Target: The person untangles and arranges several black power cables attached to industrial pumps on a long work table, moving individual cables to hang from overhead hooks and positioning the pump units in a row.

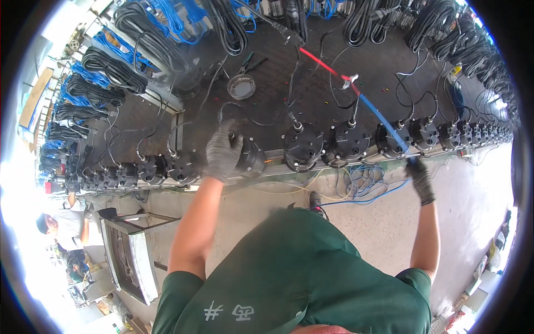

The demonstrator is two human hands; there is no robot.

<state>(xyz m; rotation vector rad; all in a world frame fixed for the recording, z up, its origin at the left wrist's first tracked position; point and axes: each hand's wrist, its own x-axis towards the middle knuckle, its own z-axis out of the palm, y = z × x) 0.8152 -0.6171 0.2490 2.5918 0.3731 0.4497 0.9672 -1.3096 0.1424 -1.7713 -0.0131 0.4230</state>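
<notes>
My left hand (pixel 224 151), in a grey glove, is closed on a black round housing (pixel 253 158) at the front edge of the bench. Its fingers cover part of the housing, and the area is slightly blurred. At the right, my gloved right hand (pixel 420 181) is closed around the lower end of a long thin blue-and-red rod or hose (pixel 384 119). This stretches up and away over the bench, with a white tie (pixel 349 82) where the colours meet. Between my hands stand black round housings (pixel 303 146) with bolts and cables on top.
More housings (pixel 151 168) line the bench edge to both sides. Coiled black cables (pixel 114 69) and blue cables hang behind. A round metal dish (pixel 241 87) lies on the dark bench top (pixel 267 83). Blue hose loops (pixel 364 183) rest on the floor. Another person (pixel 69 225) is at far left.
</notes>
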